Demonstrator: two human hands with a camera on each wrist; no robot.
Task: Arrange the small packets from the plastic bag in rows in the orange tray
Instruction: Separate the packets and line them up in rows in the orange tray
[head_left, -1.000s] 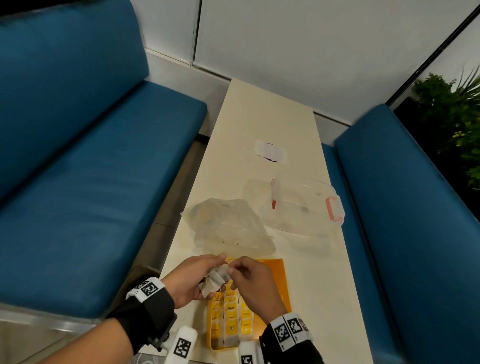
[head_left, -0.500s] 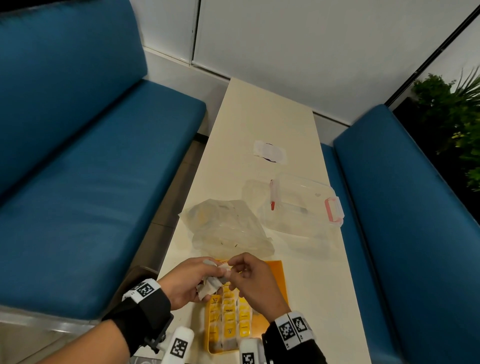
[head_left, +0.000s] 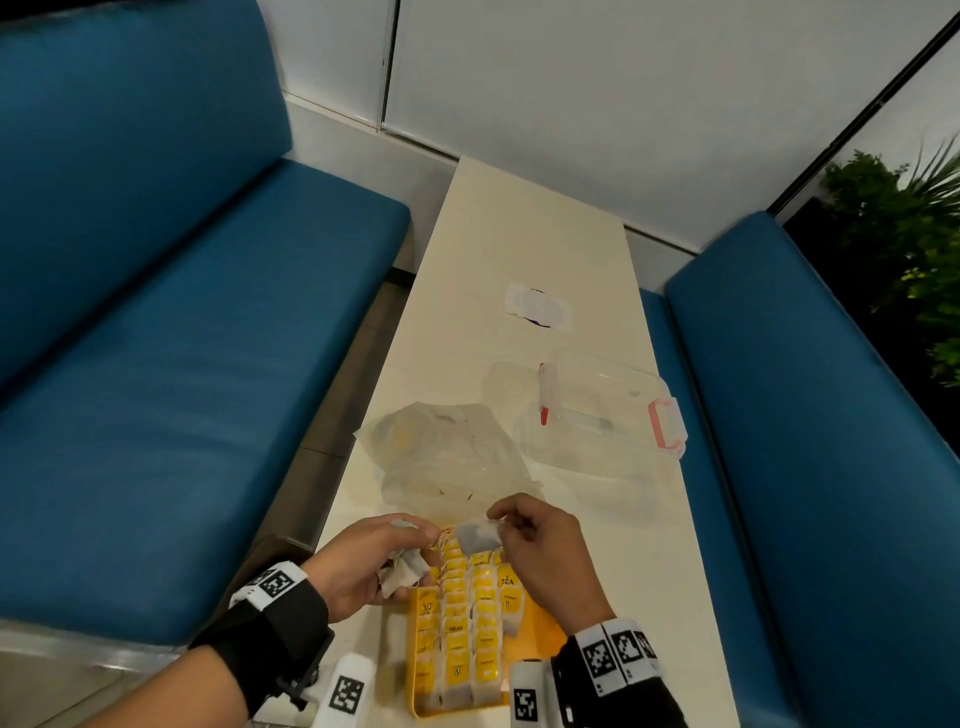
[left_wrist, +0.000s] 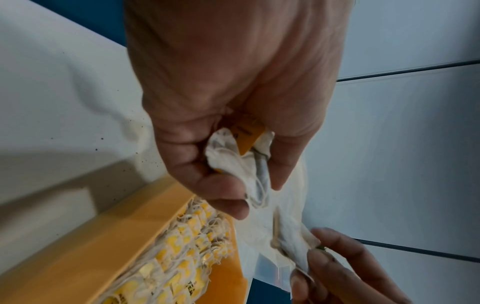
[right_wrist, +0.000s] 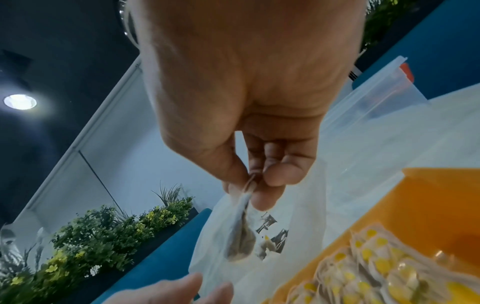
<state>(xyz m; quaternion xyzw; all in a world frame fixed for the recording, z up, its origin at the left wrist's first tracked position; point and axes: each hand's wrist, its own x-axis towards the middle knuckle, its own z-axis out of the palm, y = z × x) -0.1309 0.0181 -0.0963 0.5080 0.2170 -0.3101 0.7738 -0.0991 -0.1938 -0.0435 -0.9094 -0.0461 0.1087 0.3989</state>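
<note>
The orange tray (head_left: 540, 623) lies at the table's near edge with rows of small tea packets with yellow tags (head_left: 470, 618) in its left part. My left hand (head_left: 363, 564) grips a bunch of white packets (head_left: 402, 569) beside the tray's far left corner; the same bunch (left_wrist: 241, 160) shows in the left wrist view. My right hand (head_left: 540, 551) pinches one packet (head_left: 475, 535) by its top edge, hanging over the tray's far end; it also shows as a dark-filled packet (right_wrist: 240, 230). The crumpled clear plastic bag (head_left: 452, 452) lies just beyond the tray.
A clear plastic box (head_left: 597, 415) with pink clasps stands beyond the bag to the right. A small white sticker (head_left: 537, 306) lies farther up the narrow table (head_left: 519, 234). Blue benches (head_left: 182, 364) flank both sides. A plant (head_left: 904, 244) stands at the far right.
My hands have drawn apart: the right hand has pulled one packet out of the bunch and moved it right, over the tray's far end. The left hand still holds the rest.
</note>
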